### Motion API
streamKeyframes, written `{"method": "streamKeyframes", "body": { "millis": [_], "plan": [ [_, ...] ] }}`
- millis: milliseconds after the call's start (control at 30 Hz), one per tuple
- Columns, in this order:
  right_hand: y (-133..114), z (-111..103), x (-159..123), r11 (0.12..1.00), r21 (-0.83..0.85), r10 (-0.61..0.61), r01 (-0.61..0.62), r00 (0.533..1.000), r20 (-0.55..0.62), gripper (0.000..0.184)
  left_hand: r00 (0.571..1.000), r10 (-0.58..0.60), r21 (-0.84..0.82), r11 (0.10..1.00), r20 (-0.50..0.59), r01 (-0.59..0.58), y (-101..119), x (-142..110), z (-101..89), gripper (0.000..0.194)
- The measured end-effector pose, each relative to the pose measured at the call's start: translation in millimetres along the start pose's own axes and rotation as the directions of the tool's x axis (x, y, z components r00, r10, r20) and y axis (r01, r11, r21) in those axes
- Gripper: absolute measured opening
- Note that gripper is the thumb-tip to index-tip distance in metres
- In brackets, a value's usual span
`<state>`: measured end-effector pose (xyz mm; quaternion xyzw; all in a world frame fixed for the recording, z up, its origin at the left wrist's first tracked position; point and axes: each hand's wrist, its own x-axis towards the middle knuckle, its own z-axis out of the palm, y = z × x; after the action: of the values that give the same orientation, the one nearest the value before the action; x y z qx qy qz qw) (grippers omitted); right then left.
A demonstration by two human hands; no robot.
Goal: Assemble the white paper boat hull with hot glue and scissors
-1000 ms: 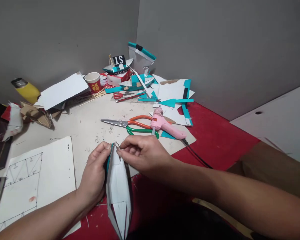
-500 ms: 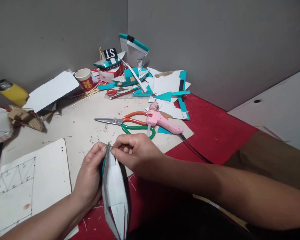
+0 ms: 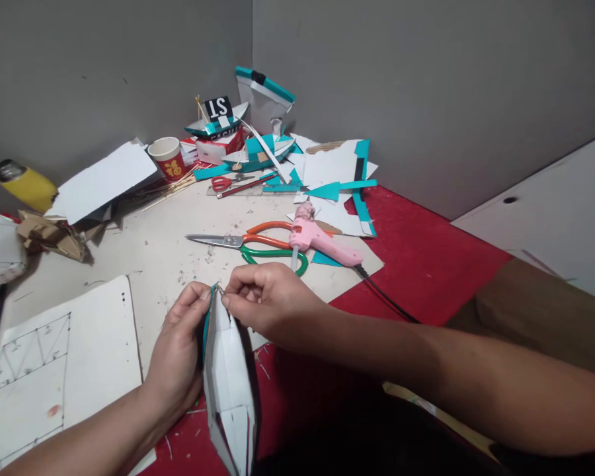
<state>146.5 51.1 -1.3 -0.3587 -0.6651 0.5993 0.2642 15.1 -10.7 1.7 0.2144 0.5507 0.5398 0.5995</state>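
Observation:
I hold a folded white paper boat-like piece [image 3: 228,377] with teal and dark edges, its pointed tip upward. My left hand [image 3: 178,354] wraps the piece's left side, thumb pressed at the tip. My right hand [image 3: 265,301] pinches the same tip from the right, fingers closed. Both hands meet at the tip, low in the middle of the view, above the table's red cover [image 3: 416,258].
Orange-and-green scissors [image 3: 250,243] and a pink glue gun [image 3: 322,243] with its black cord lie just beyond my hands. A drawn white sheet [image 3: 64,360] lies at left. Paper scraps, small red scissors [image 3: 231,182], a red cup [image 3: 167,157] and teal card models crowd the back corner.
The view shifted slightly between the oldest frame and now; my hands keep pinching the tip of the paper piece, with barely any movement since half a second ago.

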Motion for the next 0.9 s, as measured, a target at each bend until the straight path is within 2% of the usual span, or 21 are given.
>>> {"method": "streamKeyframes", "body": {
  "millis": [433, 700, 800, 900],
  "plan": [
    [-2.9, -3.9, 0.3, 1.0, -0.016, -0.003, 0.004, 0.998, 0.07, 0.014, 1.0, 0.013, -0.026, 1.0, 0.013, -0.013, -2.7, 0.7, -1.5, 0.017],
    [-15.4, -13.5, 11.2, 0.978, -0.208, 0.048, -0.021, 0.991, 0.128, 0.012, 1.0, -0.001, -0.011, 1.0, 0.024, 0.001, -0.8, -0.4, 0.6, 0.012],
    [-18.2, -17.3, 12.9, 0.972, -0.232, 0.051, -0.024, 0.993, 0.107, 0.005, 1.0, 0.022, -0.018, 1.0, 0.013, -0.022, 1.6, -0.7, 1.8, 0.012],
    [-17.3, -18.6, 10.7, 0.968, -0.249, 0.045, -0.023, 0.996, 0.082, 0.007, 0.998, 0.059, 0.01, 0.998, 0.015, -0.059, 2.6, -0.4, 0.5, 0.013]
  ]
}}
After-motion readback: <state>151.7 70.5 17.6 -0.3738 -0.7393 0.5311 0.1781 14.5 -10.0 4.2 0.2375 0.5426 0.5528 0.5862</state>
